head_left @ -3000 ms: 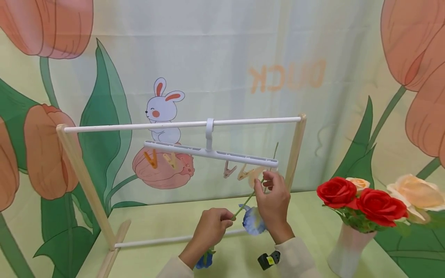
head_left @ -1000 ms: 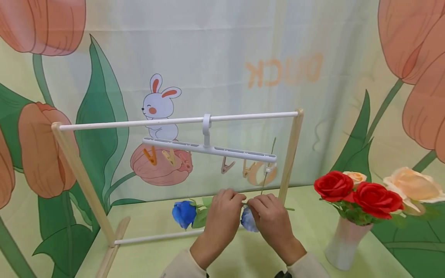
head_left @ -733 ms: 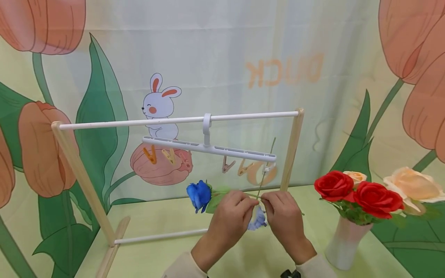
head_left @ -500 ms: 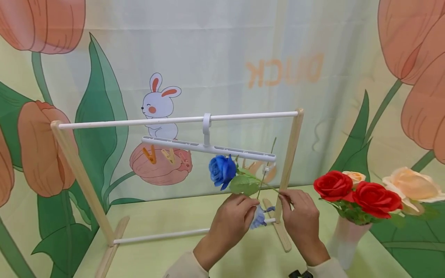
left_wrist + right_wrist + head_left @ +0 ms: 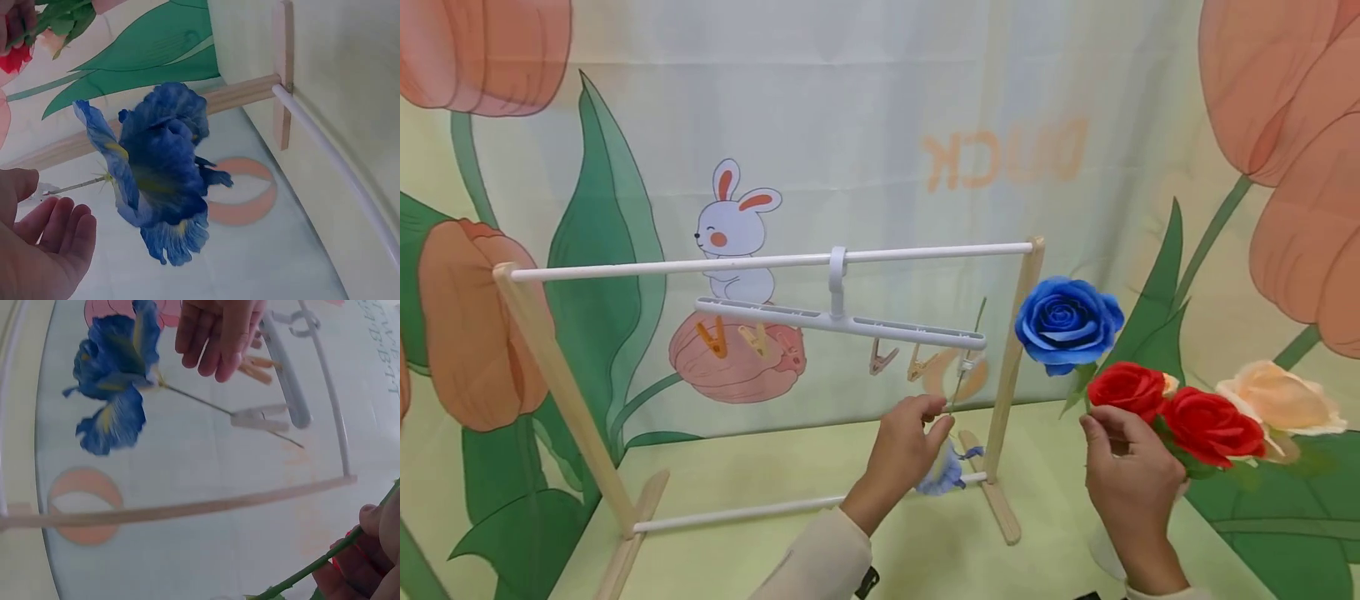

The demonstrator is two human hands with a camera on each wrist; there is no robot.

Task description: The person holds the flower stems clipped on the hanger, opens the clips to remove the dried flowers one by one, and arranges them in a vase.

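Observation:
My right hand (image 5: 1135,483) pinches the green stem (image 5: 312,565) of a blue rose (image 5: 1067,323), its bloom raised above the red roses (image 5: 1213,425) at the right. A blue iris (image 5: 162,169) hangs head down, its thin stem gripped by a white clothespin (image 5: 262,417) at the right end of the grey-white hanger (image 5: 910,333). Close to that stem is my left hand (image 5: 904,454), fingers loosely bent with nothing between them. From the right wrist view, those fingers are apart from the stem.
The hanger tilts down to the right on a white rod (image 5: 700,267) with wooden posts (image 5: 561,400). Several other clothespins hang from it, including an orange one (image 5: 712,337). A pale vase (image 5: 1105,554) with red and peach roses (image 5: 1281,396) stands right, partly behind my right hand.
My right hand has carried the blue rose from in front of the rack rightward to the vase flowers. My left hand no longer holds the rose and stays near the iris.

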